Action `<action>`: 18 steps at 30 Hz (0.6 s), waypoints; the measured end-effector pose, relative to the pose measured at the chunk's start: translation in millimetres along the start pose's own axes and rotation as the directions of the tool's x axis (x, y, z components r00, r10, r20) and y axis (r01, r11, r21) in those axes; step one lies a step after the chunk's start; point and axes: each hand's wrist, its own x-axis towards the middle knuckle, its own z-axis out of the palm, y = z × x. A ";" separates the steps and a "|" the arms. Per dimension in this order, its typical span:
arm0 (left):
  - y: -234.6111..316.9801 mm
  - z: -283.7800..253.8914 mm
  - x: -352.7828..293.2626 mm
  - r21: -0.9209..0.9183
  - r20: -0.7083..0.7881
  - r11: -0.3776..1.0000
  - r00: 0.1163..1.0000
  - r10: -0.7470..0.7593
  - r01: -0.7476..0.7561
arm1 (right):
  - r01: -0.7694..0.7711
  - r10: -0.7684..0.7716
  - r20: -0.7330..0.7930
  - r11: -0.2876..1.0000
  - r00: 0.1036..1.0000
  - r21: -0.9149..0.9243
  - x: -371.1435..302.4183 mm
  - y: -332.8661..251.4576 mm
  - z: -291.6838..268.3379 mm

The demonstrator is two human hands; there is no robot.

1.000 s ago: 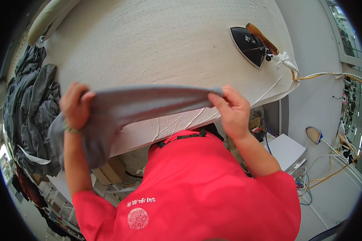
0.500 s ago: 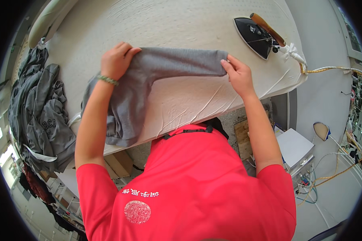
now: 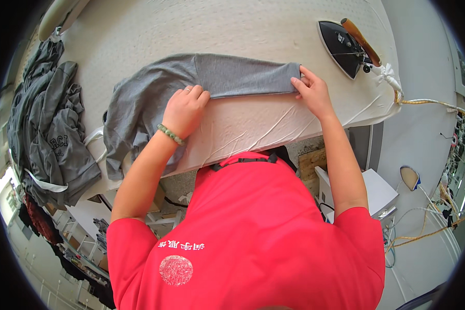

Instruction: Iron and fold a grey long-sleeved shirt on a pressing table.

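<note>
A grey garment [image 3: 150, 85] lies on a padded table with a white cover, one sleeve [image 3: 248, 76] stretched out to the right. At the near edge of that sleeve, by the underarm seam, my left hand [image 3: 187, 107] pinches the cloth; its fingertips are bent down onto the fabric. My right hand [image 3: 312, 93] grips the sleeve's far right end, thumb on top and fingers behind the edge. The sleeve looks flat and fairly smooth, while the body of the garment bunches at the left and drapes over the table's front edge.
An iron [image 3: 346, 49] with a wooden handle and a cloth-wrapped hose rests at the table's right end. A pile of dark grey garments [image 3: 49, 124] hangs at the left edge. A white padded arm [image 3: 59, 18] stands at the upper left. The white table cover [image 3: 263, 121] is creased in front.
My left hand has moved from the sleeve's top edge near the shoulder to its lower edge. The garment's body has spread out leftward. My right hand keeps hold of the sleeve end.
</note>
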 end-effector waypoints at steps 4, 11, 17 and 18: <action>14.7 -4.0 23.6 -0.176 -0.073 0.983 0.997 0.029 -0.041 | -0.051 0.052 -0.033 0.998 0.998 0.026 -4.0 3.1 1.9; 12.5 22.7 56.8 -0.086 -0.218 0.991 0.968 -0.122 0.106 | -0.150 0.151 -0.015 0.987 0.988 0.059 -9.8 -18.5 2.4; 51.3 50.8 89.2 -0.123 -0.103 0.988 0.991 0.086 -0.098 | 0.043 -0.044 -0.068 0.999 0.997 -0.013 -13.3 0.6 0.9; 65.1 57.7 98.6 -0.142 -0.109 0.978 0.984 0.139 -0.154 | 0.056 -0.057 -0.077 0.998 0.995 -0.009 -12.3 1.5 0.8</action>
